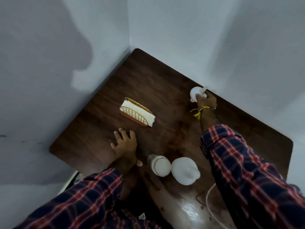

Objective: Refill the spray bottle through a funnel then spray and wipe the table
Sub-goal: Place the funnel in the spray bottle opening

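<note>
Nearest me, the clear spray bottle (159, 165) and white jug (184, 171) are standing side by side on the surface (102, 129). My left hand (124, 143) is resting flat, fingers spread. Far off, my right hand (205, 100) is gripping the white funnel (195, 93): light, stiff plastic, probably easiest held near the spout.

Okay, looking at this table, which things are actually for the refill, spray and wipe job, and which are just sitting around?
For the job:
funnel, gripped by the right hand
clear bottle, open-topped
white jug
folded cloth in the wire holder
table, with the left hand flat on it

Lying about:
white cord
</note>
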### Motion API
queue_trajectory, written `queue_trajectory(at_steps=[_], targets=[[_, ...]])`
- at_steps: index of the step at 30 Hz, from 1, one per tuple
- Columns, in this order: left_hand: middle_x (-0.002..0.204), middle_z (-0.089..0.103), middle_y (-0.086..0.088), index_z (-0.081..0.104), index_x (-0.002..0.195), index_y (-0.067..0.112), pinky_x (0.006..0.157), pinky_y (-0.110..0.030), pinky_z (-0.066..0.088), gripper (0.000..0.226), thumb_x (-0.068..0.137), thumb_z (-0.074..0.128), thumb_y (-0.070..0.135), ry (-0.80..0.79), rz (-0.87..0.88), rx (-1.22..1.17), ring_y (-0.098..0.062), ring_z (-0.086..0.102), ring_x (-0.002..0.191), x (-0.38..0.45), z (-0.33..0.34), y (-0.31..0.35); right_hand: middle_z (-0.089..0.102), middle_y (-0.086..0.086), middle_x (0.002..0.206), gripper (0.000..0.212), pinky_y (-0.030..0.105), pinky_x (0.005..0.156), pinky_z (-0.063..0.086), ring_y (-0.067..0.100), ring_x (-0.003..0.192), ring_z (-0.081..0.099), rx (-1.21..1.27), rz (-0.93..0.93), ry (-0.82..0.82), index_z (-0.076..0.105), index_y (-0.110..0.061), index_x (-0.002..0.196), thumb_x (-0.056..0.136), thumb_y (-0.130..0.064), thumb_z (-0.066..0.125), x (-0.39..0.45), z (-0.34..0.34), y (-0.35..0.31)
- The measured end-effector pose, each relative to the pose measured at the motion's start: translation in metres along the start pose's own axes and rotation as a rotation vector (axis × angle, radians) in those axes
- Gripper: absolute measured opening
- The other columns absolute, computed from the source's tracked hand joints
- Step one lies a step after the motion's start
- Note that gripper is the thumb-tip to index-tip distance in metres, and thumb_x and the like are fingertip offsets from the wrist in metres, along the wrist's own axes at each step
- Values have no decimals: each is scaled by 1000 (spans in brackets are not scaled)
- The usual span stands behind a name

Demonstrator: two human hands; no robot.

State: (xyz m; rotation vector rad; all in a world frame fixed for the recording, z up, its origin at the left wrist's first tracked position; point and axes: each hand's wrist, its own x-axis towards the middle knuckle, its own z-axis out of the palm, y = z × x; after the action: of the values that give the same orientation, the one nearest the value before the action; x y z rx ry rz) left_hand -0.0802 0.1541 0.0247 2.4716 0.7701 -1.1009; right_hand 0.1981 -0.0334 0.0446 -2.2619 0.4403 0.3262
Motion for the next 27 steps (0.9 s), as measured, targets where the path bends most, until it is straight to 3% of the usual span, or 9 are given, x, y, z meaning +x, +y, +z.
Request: queue_trajectory(at_steps=[3,6,10,15,19,24,27], targets=[[158,-13,-27,-4,153,16,113,-66,22,145,49,94,43,6,9,-9,-50,-9,145,0,-1,-1,69,4,125,56,35,99,52,23,115,64,55,-64,109,66,-21,128,76,-39,75,19,7,10],[158,-14,-26,-5,154,15,113,-65,22,144,51,93,42,6,25,-4,-50,-10,145,-2,-2,-2,69,6,124,51,35,101,50,23,116,63,71,-130,111,68,-17,125,78,-36,76,12,6,1],[158,-14,-26,-4,154,16,114,-65,21,143,52,93,40,-3,30,7,-50,-9,145,-6,-4,-2,72,10,116,37,22,85,45,27,110,65,-3,-120,62,73,-10,116,84,-29,73,12,5,6],[158,-16,-26,-5,153,17,113,-65,21,146,50,94,43,7,30,7,-49,-10,145,-7,-4,0,73,9,107,28,18,76,41,25,102,66,62,-101,106,74,-10,109,88,-28,68,-29,-1,14],[159,-14,-24,-3,154,16,114,-63,20,145,50,93,46,124,42,-44,-45,-10,147,-14,6,-6,65,6,81,23,27,70,44,27,85,64,211,-95,116,71,-7,86,92,-26,60,-71,-16,19],[162,-2,-19,5,154,16,120,-55,12,132,58,86,56,354,127,-101,-38,-5,149,-35,33,-20,62,2,80,18,24,62,45,17,75,57,702,43,22,72,-3,99,90,-8,57,-138,-76,22],[160,12,-21,23,148,11,120,-52,12,118,58,86,54,545,149,-122,-36,2,150,-59,57,-20,62,7,78,11,31,60,51,21,67,60,825,182,-139,69,-6,88,91,-12,59,-183,-108,35]])
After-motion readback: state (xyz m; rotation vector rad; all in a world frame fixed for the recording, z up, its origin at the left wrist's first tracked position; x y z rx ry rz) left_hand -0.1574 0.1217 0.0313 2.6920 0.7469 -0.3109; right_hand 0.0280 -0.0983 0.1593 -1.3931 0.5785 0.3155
